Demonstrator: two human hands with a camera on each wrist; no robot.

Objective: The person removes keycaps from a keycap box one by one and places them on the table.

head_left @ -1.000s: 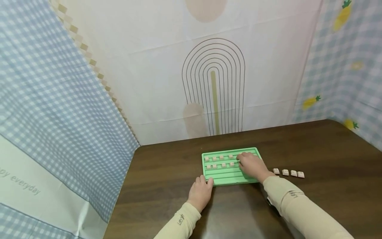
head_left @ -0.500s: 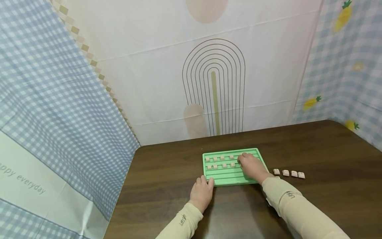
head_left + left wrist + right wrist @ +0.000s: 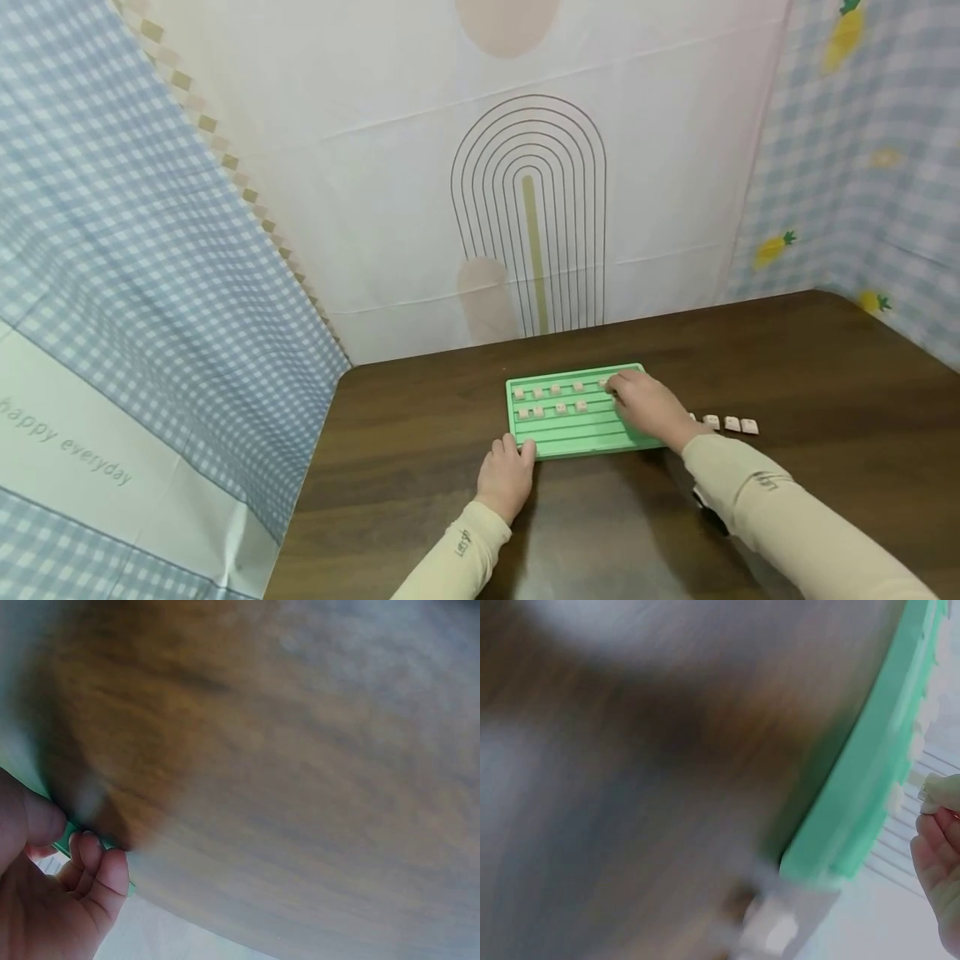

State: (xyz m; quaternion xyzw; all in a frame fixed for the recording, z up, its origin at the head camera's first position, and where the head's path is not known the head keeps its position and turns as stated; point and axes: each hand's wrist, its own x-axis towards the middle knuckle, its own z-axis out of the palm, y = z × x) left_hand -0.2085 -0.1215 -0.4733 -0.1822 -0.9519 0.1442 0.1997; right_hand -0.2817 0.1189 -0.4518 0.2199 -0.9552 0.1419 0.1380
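A light-green ridged tray (image 3: 577, 437) lies on the table, with small off-white keycaps (image 3: 556, 389) spaced along its two upper grooves. My left hand (image 3: 506, 479) holds its near left corner; in the left wrist view, thumb and fingers close on the green edge (image 3: 72, 829). My right hand (image 3: 651, 407) reaches over the tray's right half. One upper-row keycap (image 3: 603, 383) shows right beside its fingertips. In the right wrist view, thumb and finger pinch a small pale keycap (image 3: 923, 795) close over the grooves, mostly covered by the fingertips.
To the tray's right, several loose keycaps (image 3: 732, 423) lie in a row on the dark wooden table (image 3: 405, 442), one partly hidden by the right wrist. A patterned white cloth (image 3: 390, 208) hangs behind, with blue checked cloth (image 3: 187, 275) at the left.
My right hand has shifted slightly right, uncovering another keycap in the upper row. The left hand stays at the tray corner. The head view has moved a little.
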